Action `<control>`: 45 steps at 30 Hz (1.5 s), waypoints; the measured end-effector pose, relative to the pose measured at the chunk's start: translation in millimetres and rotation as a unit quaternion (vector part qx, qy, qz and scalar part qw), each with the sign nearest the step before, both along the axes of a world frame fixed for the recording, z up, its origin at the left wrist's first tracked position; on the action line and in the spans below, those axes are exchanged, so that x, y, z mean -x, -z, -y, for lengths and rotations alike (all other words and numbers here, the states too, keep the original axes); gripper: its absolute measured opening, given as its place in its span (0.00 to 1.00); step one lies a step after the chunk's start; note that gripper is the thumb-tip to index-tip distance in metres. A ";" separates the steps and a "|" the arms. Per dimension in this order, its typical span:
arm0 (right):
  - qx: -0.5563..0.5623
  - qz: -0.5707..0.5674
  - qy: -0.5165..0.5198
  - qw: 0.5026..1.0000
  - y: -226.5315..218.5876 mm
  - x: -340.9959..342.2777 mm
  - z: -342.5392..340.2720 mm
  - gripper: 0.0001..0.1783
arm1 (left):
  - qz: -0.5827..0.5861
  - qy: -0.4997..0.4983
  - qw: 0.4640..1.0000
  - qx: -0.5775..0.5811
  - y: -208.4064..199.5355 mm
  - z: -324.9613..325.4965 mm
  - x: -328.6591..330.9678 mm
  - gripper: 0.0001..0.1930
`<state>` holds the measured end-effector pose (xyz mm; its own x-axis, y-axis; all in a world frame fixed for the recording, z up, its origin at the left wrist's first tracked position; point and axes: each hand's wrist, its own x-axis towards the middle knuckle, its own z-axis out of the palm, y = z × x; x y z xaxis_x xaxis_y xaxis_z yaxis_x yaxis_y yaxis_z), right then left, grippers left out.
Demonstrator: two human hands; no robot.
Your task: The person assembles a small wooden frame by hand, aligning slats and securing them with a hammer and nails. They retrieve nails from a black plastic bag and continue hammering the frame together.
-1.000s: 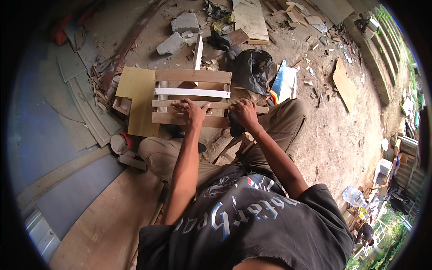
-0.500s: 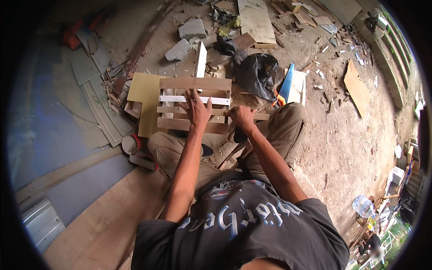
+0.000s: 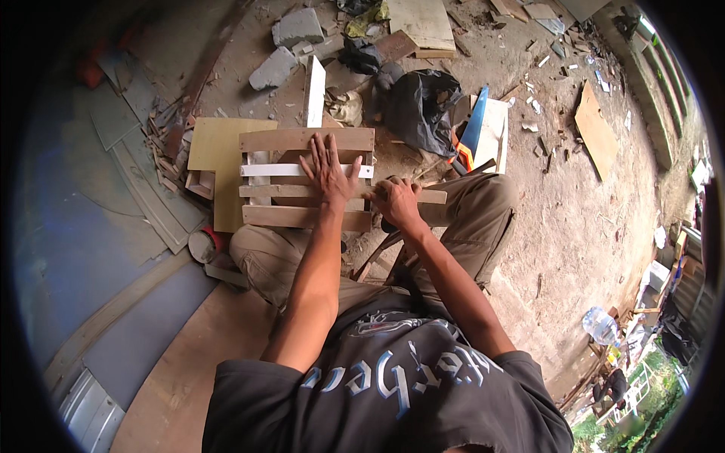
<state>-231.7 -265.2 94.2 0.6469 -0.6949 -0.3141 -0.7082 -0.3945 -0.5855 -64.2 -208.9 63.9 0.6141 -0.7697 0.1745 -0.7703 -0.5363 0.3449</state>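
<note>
In front of us, the slatted frame [image 3: 283,171] lies under our left hand [image 3: 331,181], its fingers spread flat; our right hand [image 3: 399,202] curls around the jutting slat [image 3: 433,197]. Uneven pressure could tip the frame, skewing that slat.

Both bare arms reach out toward the slatted wooden frame [image 3: 287,141]. I can see the left hand [image 3: 331,177] laid palm down across the frame, fingers fanned and pointing toward its far edge, thumb held out toward its right side. Behind it the left forearm [image 3: 321,264] comes in over the near edge, elbow bent. The right hand [image 3: 398,201] sits at the frame's right edge, knuckles up and fingers curled under into a grip. The right forearm [image 3: 445,279] slants in from the frame's near right, straighter than the other.
</note>
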 end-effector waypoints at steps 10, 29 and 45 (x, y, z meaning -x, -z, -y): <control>0.100 0.020 -0.076 0.992 -14.6 27.9 18.8 0.34 | -0.008 -0.001 1.000 0.016 -6.0 3.7 -10.7 0.42; -0.052 -0.129 0.357 0.924 250.1 85.2 165.8 0.25 | 0.031 0.022 0.998 -0.055 -8.4 9.4 -6.0 0.40; 0.012 -0.321 0.246 0.915 344.0 112.3 202.2 0.28 | 0.012 0.012 0.994 -0.110 -10.9 2.6 -8.8 0.41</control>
<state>-344.0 -467.4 -249.8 -0.0583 -0.8637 -0.5006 -0.9982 0.0571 0.0177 -55.4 -211.4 74.8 0.5923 -0.8056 0.0139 -0.7905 -0.5777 0.2031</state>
